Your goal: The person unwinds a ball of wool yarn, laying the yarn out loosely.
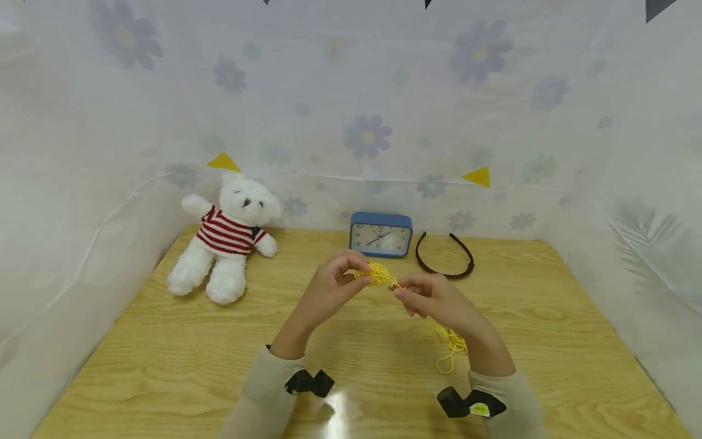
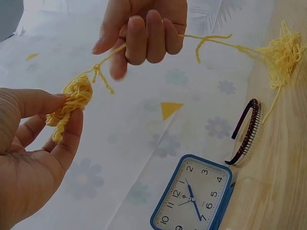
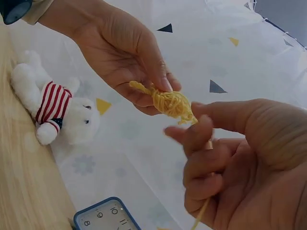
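Observation:
My left hand (image 1: pixel 331 285) pinches a small wound bundle of yellow yarn (image 1: pixel 378 274) between thumb and fingers, held above the table. From the bundle a strand runs to my right hand (image 1: pixel 439 300), whose curled fingers grip it. In the left wrist view the yarn strand (image 2: pixel 211 39) leaves the far side of the right hand, with short knotted ends along it. It leads to a loose tangled heap of yellow yarn (image 2: pixel 283 55) on the table, partly hidden behind the right forearm in the head view.
A blue alarm clock (image 1: pixel 381 235) stands at the table's back, with a dark beaded headband (image 1: pixel 445 274) to its right. At the back left sits a white teddy bear (image 1: pixel 227 238) in a striped shirt. Flowered white cloth (image 1: pixel 329 91) surrounds the wooden table (image 1: pixel 164 366).

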`<state>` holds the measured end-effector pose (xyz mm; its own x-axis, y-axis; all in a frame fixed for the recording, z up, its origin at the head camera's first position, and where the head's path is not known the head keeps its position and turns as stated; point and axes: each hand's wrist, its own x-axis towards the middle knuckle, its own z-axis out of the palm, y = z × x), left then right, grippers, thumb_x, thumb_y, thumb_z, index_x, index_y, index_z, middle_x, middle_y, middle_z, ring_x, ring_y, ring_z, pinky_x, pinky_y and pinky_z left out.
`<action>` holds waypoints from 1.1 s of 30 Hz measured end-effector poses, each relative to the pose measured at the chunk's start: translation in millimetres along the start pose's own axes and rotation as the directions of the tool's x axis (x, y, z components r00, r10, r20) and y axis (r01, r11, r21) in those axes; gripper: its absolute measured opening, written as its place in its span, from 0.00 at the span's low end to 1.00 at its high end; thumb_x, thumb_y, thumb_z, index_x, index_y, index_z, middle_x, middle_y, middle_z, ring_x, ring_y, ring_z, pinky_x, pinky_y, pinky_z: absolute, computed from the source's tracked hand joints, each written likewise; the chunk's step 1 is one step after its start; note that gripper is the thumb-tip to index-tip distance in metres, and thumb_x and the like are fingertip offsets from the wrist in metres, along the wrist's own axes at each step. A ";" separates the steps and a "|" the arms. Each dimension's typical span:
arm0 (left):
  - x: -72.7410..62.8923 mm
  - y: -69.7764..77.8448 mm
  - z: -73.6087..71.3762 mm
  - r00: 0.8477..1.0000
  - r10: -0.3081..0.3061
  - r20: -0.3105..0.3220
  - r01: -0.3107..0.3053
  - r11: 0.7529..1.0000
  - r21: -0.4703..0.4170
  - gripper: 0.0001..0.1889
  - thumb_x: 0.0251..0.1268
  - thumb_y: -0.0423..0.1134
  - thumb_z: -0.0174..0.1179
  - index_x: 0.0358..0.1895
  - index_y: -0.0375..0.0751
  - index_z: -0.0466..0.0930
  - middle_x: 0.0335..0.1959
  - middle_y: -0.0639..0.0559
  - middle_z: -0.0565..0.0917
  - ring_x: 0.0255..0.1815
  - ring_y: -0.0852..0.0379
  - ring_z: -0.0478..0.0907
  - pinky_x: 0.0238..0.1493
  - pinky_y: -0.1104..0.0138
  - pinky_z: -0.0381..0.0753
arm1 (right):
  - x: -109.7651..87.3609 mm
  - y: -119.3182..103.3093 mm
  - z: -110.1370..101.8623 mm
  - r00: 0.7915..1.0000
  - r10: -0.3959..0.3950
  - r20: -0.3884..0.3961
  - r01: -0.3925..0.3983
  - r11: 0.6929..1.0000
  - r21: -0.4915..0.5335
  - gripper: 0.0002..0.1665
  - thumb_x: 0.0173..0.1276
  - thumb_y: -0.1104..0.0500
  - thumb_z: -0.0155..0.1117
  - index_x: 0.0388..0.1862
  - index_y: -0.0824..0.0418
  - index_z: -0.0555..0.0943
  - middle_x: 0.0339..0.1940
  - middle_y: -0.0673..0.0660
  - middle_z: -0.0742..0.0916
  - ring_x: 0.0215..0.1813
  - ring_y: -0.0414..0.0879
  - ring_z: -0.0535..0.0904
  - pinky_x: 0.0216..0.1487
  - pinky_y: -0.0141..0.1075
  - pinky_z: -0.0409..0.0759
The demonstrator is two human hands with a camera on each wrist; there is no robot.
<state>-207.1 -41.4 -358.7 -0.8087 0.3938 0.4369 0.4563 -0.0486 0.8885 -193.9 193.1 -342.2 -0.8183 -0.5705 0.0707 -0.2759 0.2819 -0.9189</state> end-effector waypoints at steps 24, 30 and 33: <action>2.1 2.3 -11.0 0.957 -0.022 -0.290 -0.016 0.992 -0.129 0.04 0.63 0.23 0.57 0.38 0.28 0.72 0.47 0.43 0.73 0.46 0.55 0.76 0.47 0.66 0.79 | -46.4 -8.9 -56.4 0.684 -0.126 -0.718 0.554 0.730 0.399 0.16 0.73 0.67 0.49 0.27 0.69 0.80 0.15 0.54 0.75 0.17 0.45 0.52 0.21 0.33 0.46; 2.1 3.3 -17.8 0.948 -0.029 -0.317 -0.026 0.985 -0.170 0.06 0.62 0.20 0.55 0.40 0.24 0.70 0.48 0.41 0.72 0.47 0.56 0.76 0.49 0.66 0.79 | -52.3 -6.6 -70.8 0.544 0.054 -0.838 0.620 0.646 0.445 0.13 0.69 0.66 0.57 0.26 0.73 0.78 0.14 0.56 0.72 0.14 0.43 0.55 0.17 0.31 0.47; 2.2 6.0 -18.4 0.952 -0.025 -0.306 -0.032 0.983 -0.178 0.06 0.62 0.19 0.54 0.41 0.22 0.70 0.48 0.38 0.71 0.46 0.57 0.76 0.47 0.70 0.78 | -56.7 -6.6 -77.3 0.456 0.152 -0.877 0.684 0.570 0.454 0.12 0.66 0.67 0.60 0.26 0.75 0.77 0.13 0.57 0.72 0.12 0.42 0.58 0.16 0.30 0.48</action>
<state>-213.0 -57.7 -349.8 -0.8945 0.0954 0.4368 0.4082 -0.2240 0.8850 -184.6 283.2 -310.1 -0.8571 0.4594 0.2330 -0.4882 -0.5802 -0.6519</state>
